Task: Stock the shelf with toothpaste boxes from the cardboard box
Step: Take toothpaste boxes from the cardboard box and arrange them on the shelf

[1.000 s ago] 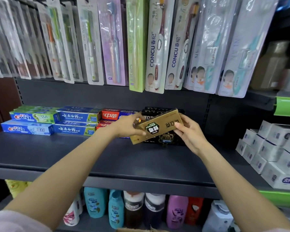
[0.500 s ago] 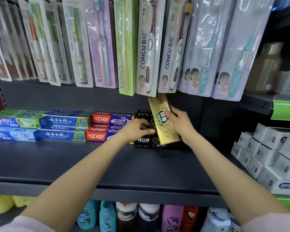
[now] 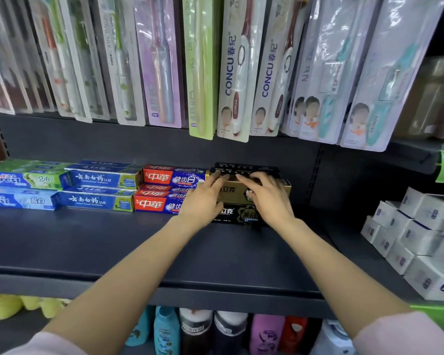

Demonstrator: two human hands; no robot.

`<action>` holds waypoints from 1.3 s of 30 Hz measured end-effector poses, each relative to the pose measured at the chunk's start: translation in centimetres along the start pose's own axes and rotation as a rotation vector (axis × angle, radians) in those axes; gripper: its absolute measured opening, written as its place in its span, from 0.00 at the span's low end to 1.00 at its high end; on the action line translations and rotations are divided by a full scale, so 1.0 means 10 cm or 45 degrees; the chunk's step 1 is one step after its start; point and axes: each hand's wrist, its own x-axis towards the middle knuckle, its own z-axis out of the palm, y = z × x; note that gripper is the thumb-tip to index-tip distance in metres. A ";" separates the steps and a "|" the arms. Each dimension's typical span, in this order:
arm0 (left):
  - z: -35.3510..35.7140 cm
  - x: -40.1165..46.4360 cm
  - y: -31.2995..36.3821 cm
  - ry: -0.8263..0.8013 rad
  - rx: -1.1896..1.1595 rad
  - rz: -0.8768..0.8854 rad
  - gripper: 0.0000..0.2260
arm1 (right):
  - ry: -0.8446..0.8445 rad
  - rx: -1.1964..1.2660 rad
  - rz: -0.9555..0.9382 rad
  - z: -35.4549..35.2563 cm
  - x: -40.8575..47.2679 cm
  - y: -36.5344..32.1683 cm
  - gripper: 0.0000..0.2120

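Observation:
A gold toothpaste box (image 3: 232, 193) lies flat and lengthwise on top of a black toothpaste box (image 3: 241, 213), toward the back of the dark shelf (image 3: 113, 242). More black boxes (image 3: 246, 167) stand right behind it. My left hand (image 3: 205, 198) rests on the gold box's left part, fingers stretched up to its top edge. My right hand (image 3: 267, 198) lies flat on its right part, fingers straight. The box's right end sticks out past my right hand. The cardboard box is out of view.
Left of the gold box sit stacked red boxes (image 3: 159, 178), blue boxes (image 3: 95, 179) and Crest boxes (image 3: 23, 180). White boxes (image 3: 420, 239) are piled at the right. Toothbrush packs (image 3: 231, 73) hang low above. Bottles (image 3: 198, 331) fill the shelf below.
The gold box went from tilted in front of the stack, to standing nearly on end, to lying flat on the black box. Both hands moved forward and now rest on it.

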 end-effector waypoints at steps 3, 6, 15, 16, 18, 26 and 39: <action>-0.05 0.02 0.01 -0.050 -0.007 -0.028 0.31 | -0.049 -0.034 -0.021 -0.06 0.02 0.02 0.27; -0.10 0.01 0.06 -0.166 0.004 -0.084 0.33 | -0.168 -0.053 -0.033 -0.13 -0.02 0.01 0.29; -0.12 -0.41 0.38 0.272 -0.045 0.067 0.22 | 0.015 0.338 0.106 -0.46 -0.56 -0.15 0.14; -0.10 -0.46 0.42 0.275 -0.053 0.096 0.19 | -0.010 0.351 0.136 -0.48 -0.63 -0.17 0.13; -0.05 -0.58 0.49 0.209 -0.092 0.123 0.14 | -0.078 0.361 0.186 -0.51 -0.80 -0.21 0.11; 0.12 -1.07 0.88 -0.194 -0.319 0.196 0.06 | -0.361 0.438 0.338 -0.70 -1.65 -0.11 0.09; 1.22 -2.12 1.91 -0.771 -0.191 0.054 0.09 | -0.952 0.212 0.302 -0.48 -3.33 0.74 0.12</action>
